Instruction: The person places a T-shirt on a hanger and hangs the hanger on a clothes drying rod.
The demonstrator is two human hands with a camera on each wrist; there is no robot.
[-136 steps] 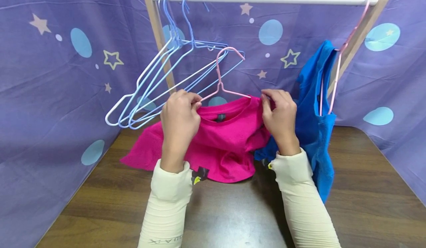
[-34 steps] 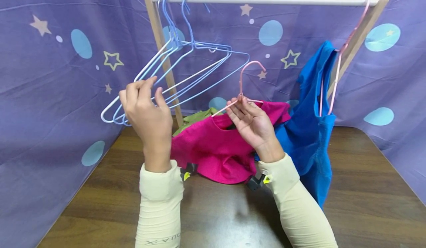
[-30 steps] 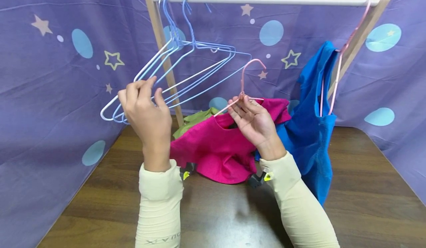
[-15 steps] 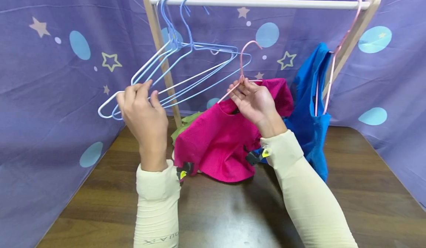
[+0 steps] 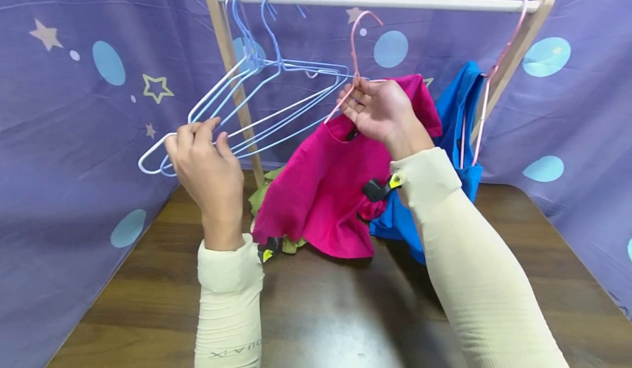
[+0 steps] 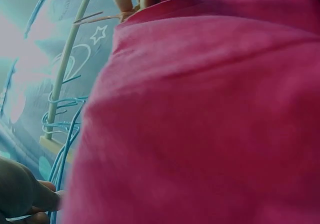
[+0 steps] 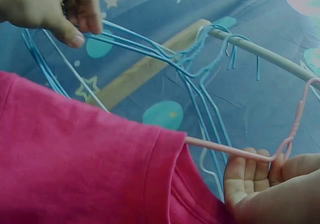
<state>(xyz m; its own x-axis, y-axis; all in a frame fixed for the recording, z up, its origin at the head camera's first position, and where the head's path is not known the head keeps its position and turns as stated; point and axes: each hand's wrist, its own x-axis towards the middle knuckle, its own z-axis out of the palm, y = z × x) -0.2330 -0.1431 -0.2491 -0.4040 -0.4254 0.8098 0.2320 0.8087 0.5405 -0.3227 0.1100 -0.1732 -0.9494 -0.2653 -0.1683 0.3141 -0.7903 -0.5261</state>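
Observation:
My right hand (image 5: 382, 110) pinches a pink wire hanger (image 5: 353, 44) at the base of its hook, and the hook's top sits just below the rail. A bright pink T-shirt (image 5: 321, 181) hangs on that hanger, its shoulders over the arms (image 7: 220, 147). Several blue hangers (image 5: 266, 83) and a white one hang at the rail's left end. My left hand (image 5: 204, 165) holds their lower left corners, with the wires passing between thumb and fingers (image 7: 75, 38). In the left wrist view the pink T-shirt (image 6: 200, 109) fills most of the picture.
A rack with a white rail (image 5: 395, 1) and wooden posts stands on a brown table (image 5: 316, 313). At its right end a blue garment (image 5: 459, 105) hangs from another pink hanger. Green cloth (image 5: 259, 198) lies behind the T-shirt. A purple patterned curtain (image 5: 64, 192) surrounds the table.
At first both hands were at the T-shirt's shoulders. My left hand has since gone to the blue hangers; my right has taken the pink hanger's neck and raised it with the shirt toward the rail.

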